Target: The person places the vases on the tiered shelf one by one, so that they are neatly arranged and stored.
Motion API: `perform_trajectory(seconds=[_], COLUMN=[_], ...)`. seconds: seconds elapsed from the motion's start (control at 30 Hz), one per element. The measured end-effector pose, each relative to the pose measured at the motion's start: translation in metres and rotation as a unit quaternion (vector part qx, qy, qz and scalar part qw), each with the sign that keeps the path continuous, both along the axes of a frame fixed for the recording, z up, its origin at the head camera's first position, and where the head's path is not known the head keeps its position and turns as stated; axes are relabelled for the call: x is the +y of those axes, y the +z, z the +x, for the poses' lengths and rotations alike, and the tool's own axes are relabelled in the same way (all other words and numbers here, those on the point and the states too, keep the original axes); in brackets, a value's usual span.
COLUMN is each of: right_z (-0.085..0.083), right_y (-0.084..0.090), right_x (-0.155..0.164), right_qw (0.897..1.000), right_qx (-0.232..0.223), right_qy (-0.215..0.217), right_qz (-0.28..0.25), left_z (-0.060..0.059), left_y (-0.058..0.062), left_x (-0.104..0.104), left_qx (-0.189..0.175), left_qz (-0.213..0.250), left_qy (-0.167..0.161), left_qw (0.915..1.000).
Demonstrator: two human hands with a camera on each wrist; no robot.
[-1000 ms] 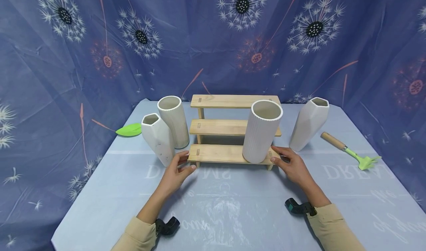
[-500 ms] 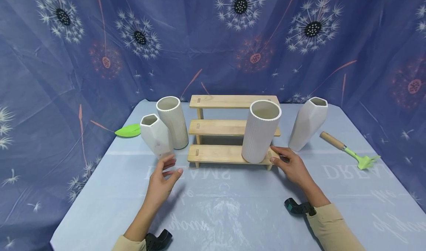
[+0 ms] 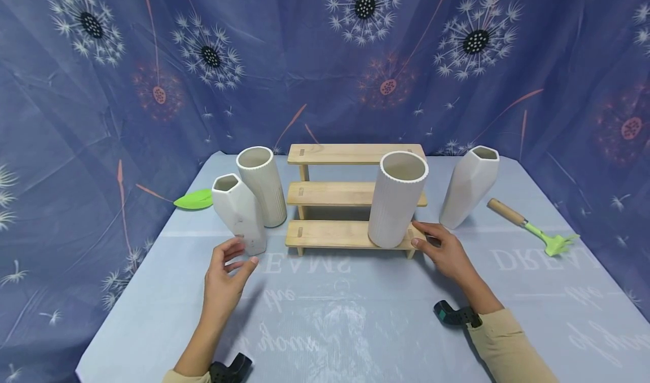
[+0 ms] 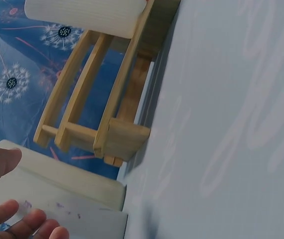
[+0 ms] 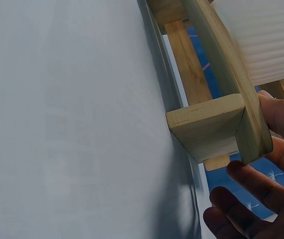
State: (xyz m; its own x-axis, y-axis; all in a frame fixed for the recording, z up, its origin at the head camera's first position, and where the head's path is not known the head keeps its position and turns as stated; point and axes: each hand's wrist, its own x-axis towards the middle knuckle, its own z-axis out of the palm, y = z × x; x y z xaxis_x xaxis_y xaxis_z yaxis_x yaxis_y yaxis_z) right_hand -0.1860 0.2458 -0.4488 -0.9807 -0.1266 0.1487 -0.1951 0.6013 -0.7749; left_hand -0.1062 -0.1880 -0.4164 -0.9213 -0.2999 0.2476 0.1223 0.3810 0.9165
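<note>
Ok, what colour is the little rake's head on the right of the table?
Bright green, on a wooden handle; the rake shows best in the head view.

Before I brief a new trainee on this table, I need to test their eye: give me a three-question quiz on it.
1. True or false: the ribbed vase stands on the wooden stand's lowest step.
2. Which hand is at the stand's end: (a) left hand, (b) right hand?
3. Fill in: the green rake has a ____ handle.

Key: 1 true; 2 b; 3 wooden.
</note>
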Motion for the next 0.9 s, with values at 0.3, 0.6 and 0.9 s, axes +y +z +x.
perform_trajectory(seconds=[0.3,0.6,0.9], right_z=[0.001,0.001,0.0], right_y=[0.001,0.001,0.0], right_x=[-0.001,-0.001,-0.001], right_qw=[1.0,1.0,1.0], right_qx=[0.006,0.008,-0.003], right_qy=[0.004,0.002,0.001], right_qz=[-0.003,-0.001,-0.006], left_z=[-0.006,-0.015,-0.032], left_y=[0.0,0.004,0.008], left_x=[-0.012,-0.017,-0.02], left_qx=[0.003,0.0,-0.013], left_qz=[0.011,0.008,0.01], left_qy=[0.04,0.034,0.004], left_qw=[0.9991,0.9994,0.9999])
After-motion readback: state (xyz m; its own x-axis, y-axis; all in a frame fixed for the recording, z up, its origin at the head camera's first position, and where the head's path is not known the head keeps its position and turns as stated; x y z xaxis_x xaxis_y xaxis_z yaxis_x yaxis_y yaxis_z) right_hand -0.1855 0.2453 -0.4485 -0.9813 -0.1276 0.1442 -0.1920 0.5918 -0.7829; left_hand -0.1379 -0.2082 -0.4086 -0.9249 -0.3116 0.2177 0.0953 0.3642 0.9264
